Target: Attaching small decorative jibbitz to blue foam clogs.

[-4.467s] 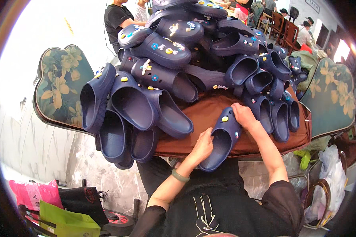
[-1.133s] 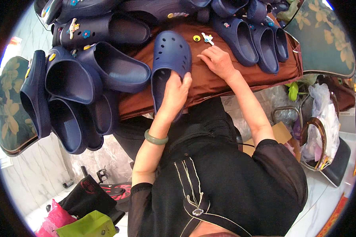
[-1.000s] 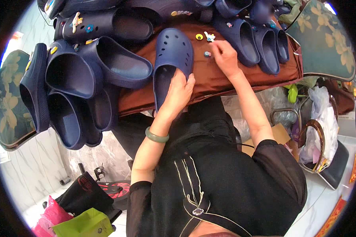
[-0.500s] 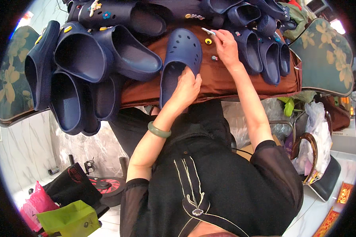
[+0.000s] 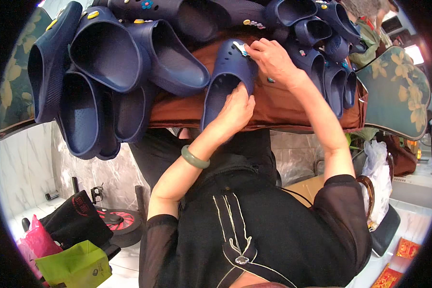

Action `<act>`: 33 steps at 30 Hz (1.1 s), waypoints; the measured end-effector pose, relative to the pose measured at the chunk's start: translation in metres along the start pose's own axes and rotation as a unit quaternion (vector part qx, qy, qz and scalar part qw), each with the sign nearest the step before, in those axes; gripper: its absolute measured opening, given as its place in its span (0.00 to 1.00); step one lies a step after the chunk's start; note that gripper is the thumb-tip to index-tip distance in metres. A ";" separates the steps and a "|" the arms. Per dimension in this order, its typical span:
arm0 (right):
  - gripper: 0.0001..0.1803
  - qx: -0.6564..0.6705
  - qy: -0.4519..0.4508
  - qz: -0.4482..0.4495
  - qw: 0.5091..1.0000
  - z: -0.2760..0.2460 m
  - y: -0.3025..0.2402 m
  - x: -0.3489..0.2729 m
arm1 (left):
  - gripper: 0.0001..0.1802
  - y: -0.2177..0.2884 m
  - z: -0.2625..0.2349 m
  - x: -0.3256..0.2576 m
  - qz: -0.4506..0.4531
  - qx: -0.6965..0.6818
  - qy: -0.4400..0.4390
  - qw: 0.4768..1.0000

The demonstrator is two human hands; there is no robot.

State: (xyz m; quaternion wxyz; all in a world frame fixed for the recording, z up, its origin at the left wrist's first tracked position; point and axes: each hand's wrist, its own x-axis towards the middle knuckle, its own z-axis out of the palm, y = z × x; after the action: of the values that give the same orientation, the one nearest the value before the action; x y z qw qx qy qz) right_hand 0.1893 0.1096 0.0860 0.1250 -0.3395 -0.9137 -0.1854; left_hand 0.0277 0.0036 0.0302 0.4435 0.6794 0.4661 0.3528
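A navy clog (image 5: pixel 229 68) lies in front of me with its holed toe pointing away. My left hand (image 5: pixel 237 109) grips its right side, fingers reaching into the foot opening and thumb outside. My right hand (image 5: pixel 275 60) is closed in a pinch on a small white shoe charm (image 5: pixel 239 48), which touches the holed top near the toe. The tip of the charm is partly covered by my fingers. Just below the right hand, another small charm (image 5: pixel 270 80) lies on the brown cloth (image 5: pixel 273 108).
Navy clogs (image 5: pixel 109 55) are heaped at the left, and more clogs (image 5: pixel 335 77) lie at the right, several with charms on. Patterned table leaves (image 5: pixel 393 89) show at both sides. Bags (image 5: pixel 74 264) stand on the floor at lower left. Another person is partly visible at upper right.
My right hand has brought the white charm down onto the clog's top. My left hand keeps its grip on the clog. The whole view has shifted slightly.
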 end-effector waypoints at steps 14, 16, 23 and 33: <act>0.15 0.017 -0.133 -0.035 0.990 -0.010 -0.011 0.022 | 0.19 0.004 -0.002 -0.004 0.019 0.012 0.026 0.999; 0.15 0.084 -0.110 0.016 0.990 -0.013 -0.008 0.016 | 0.19 0.002 -0.001 -0.003 0.014 0.011 0.020 1.000; 0.14 0.419 0.042 0.386 0.821 0.015 0.075 -0.034 | 0.22 0.001 0.001 -0.003 0.021 0.044 -0.002 0.999; 0.24 0.346 -0.035 0.358 0.866 0.054 0.045 -0.061 | 0.19 -0.005 0.002 -0.004 0.046 0.042 0.026 0.998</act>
State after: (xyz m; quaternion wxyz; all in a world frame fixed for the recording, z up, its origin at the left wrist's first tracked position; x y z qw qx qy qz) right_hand 0.2582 0.1289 0.0272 0.2606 -0.5842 -0.7388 0.2122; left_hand 0.0265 -0.0002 0.0250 0.3856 0.7090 0.4598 0.3704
